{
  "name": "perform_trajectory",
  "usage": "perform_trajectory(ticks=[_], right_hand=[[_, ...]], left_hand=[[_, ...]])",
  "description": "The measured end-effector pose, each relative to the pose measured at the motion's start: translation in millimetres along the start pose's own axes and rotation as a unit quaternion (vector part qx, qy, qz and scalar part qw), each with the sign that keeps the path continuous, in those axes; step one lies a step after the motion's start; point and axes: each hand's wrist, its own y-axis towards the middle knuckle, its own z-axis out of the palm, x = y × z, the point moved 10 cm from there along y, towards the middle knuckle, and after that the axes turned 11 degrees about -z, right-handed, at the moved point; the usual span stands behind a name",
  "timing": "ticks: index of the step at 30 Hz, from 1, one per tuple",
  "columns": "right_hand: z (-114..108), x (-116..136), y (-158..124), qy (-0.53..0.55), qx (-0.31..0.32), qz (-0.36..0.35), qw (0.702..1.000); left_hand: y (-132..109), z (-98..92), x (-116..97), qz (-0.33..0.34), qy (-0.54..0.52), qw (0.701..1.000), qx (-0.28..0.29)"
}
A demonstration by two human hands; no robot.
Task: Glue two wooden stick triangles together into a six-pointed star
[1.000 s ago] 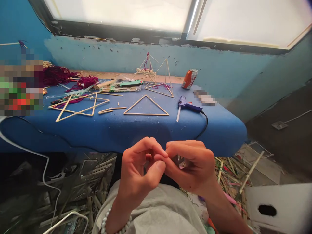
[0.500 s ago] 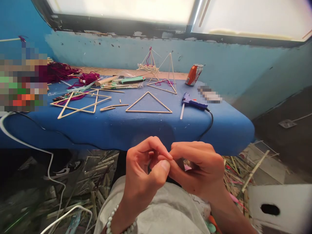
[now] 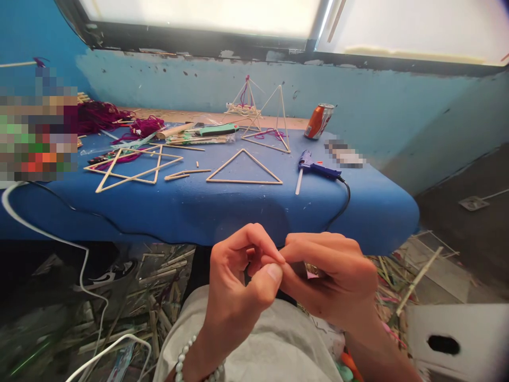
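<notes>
Left hand [image 3: 238,284], right hand [image 3: 330,281] together, touching at fingertips; tiny pink scrap [image 3: 312,275] at their 3 o'clock, light, fingertip-pinch only; clamp unclear.

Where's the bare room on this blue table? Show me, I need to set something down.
Bare blue runs along the front of the table, below the stick triangle and glue gun. Crowded: back left, with purple yarn and the stick star frame.

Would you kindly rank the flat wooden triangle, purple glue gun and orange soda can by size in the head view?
Largest: the flat wooden triangle. Next, unranked: the purple glue gun and orange soda can, which look about alike.
</notes>
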Motion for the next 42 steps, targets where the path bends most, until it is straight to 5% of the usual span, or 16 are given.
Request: perform_trajectory(ticks=[4,8,14,19,29,36,42], right_hand=[[-1.0,-6.3,-0.5,0.015,-0.008,0.017,1.0],[9.7,-41.6,-5.5,0.141,-0.047,0.147,0.978],[21.7,-81.6,-13.4,0.443,-0.269,0.273,0.81],[32.3,-82.4,-13.3,0.497,-0.286,0.313,0.757],[34.0,-87.4,-16.9,0.501,-0.316,0.321,0.739],[3.7,-91.1,-30.3,0.376,-0.414,0.273,0.782],[-7.2,-91.1,-27.4,0.332,-0.416,0.257,0.807]], left_hand=[[4.9,-2.1,2.1,0.0,-0.003,1.0,-0.007],[17.5,-9.0,6.9,-0.001,-0.006,0.999,-0.044],[15.6,-13.4,-4.8,0.092,0.064,0.989,-0.101],[5.1,4.5,-14.4,0.157,0.166,0.97,-0.077],[-12.2,31.5,-33.7,0.275,0.272,0.92,-0.058],[-24.8,41.2,-27.6,0.313,0.318,0.894,-0.032],[-32.9,57.5,-34.6,0.377,0.461,0.803,-0.006]])
